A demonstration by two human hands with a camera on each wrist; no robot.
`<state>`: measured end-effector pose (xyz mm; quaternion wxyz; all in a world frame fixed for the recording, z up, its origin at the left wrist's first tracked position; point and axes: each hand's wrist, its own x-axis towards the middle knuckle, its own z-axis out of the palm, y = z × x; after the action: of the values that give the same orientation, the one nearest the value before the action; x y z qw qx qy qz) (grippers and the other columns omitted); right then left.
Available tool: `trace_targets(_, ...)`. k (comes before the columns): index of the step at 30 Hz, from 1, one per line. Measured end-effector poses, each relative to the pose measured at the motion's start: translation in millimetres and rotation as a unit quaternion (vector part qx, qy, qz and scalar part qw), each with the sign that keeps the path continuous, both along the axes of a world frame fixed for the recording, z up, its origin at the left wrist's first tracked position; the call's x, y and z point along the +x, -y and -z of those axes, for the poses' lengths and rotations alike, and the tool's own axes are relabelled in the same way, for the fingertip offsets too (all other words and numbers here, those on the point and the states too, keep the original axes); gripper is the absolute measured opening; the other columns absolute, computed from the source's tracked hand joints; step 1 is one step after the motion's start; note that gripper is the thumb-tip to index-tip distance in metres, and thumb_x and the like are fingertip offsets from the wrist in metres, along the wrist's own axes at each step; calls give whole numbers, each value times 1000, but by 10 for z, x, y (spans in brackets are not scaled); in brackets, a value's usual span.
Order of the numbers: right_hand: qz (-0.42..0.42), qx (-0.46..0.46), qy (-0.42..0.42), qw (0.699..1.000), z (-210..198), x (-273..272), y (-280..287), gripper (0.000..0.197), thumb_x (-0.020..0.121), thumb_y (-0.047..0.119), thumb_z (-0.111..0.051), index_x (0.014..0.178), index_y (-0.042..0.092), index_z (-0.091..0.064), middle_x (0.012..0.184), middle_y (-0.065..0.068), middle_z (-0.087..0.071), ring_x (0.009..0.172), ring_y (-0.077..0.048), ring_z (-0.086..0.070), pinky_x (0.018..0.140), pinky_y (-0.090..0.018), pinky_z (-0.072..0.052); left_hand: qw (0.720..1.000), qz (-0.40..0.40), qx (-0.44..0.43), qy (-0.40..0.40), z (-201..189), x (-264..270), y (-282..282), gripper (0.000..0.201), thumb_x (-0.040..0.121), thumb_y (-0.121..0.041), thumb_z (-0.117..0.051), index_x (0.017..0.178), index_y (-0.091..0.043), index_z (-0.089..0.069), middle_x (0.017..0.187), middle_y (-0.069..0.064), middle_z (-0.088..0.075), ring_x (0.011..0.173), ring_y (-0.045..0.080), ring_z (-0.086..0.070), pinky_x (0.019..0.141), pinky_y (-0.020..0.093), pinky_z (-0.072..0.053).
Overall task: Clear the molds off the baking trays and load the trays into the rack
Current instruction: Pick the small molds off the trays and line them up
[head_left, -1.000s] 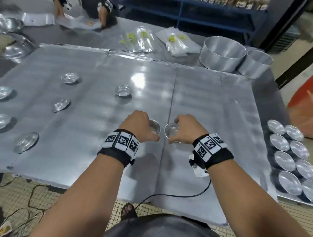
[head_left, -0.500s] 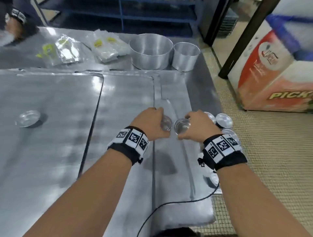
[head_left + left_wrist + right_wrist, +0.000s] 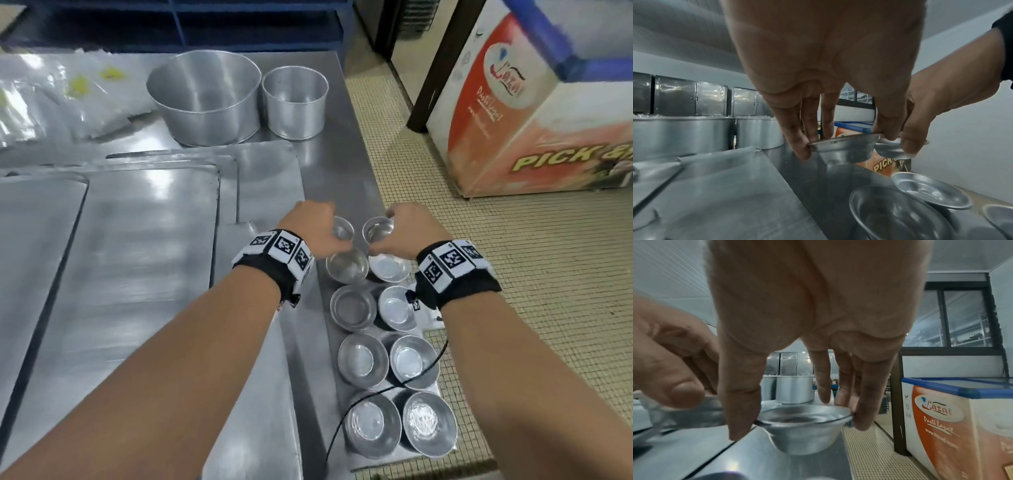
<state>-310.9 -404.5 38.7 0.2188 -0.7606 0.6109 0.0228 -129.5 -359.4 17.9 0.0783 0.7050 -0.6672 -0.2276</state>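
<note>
Aluminium molds, one pinched by the rim in each of the hands, left hand (image 3: 313, 228) and right hand (image 3: 407, 233), hang over bare desk (image 3: 337, 181) just at 12 o'clock of the double row of molds (image 3: 373, 359), running toward 6.

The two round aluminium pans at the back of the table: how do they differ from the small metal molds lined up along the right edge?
The two round aluminium pans are tall and straight-walled; the small metal molds are shallow with flared rims. The pans stand as a pair of unequal width; the molds sit in two rows, all alike in size. The pans are untouched, while the left hand and right hand each hold a mold. Both kinds are bare, empty, silvery metal, mouths up.
</note>
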Motion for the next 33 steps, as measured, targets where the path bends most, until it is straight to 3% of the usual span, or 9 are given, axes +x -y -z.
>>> trace_targets(4,-3,4,-6,1000,150,-40,304,63,63,37,-86,114,7,-63,111,-10,-62,96,-25,-62,81,-38,-57,1000,-14,19,8,193,-98,326,47,66,-56,-70,88,-17,-55,88,7,-64,86,28,-60,74,40,-57)
trace_targets(10,-4,15,2,1000,383,29,557,58,65,29,-87,112,3,-65,108,-11,-66,95,-26,-65,81,-40,-58,999,-39,26,8,417,-188,569,46,67,-54,-69,90,-15,-64,86,7,-67,86,29,-64,74,37,-57)
trace_targets(14,-5,19,-3,1000,522,58,634,58,70,26,-85,118,3,-62,114,-13,-63,101,-28,-63,86,-41,-57,998,-47,36,18,601,-214,610,58,72,-50,-71,113,-10,-60,109,11,-61,113,31,-52,94,43,-50)
trace_targets(18,-1,18,-3,1000,595,61,638,72,66,29,-88,127,9,-56,124,-13,-52,108,-30,-58,92,-43,-54,998,-43,35,11,671,-212,590,78,71,-54,-70,131,-8,-49,124,12,-56,120,35,-47,105,44,-41)
trace_targets(23,18,3,13,1000,527,47,541,83,60,41,-90,130,15,-53,126,-12,-46,113,-32,-53,95,-45,-52,999,-47,10,17,634,-185,492,62,77,-45,-62,129,-13,-49,124,9,-56,120,33,-47,103,42,-41)
trace_targets(27,20,-16,21,999,368,65,372,73,67,36,-86,129,14,-55,127,-12,-48,114,-31,-53,94,-44,-51,998,-56,-12,16,484,-133,318,53,85,-32,-63,131,-11,-49,129,10,-53,122,33,-43,99,43,-45)
trace_targets(33,-16,-11,14,1000,30,287,-89,51,71,33,-84,112,12,-63,105,-8,-63,98,-27,-63,84,-40,-55,999,-35,-4,10,193,85,-77,32,81,-29,-60,110,-17,-63,106,9,-66,105,32,-60,86,44,-54)
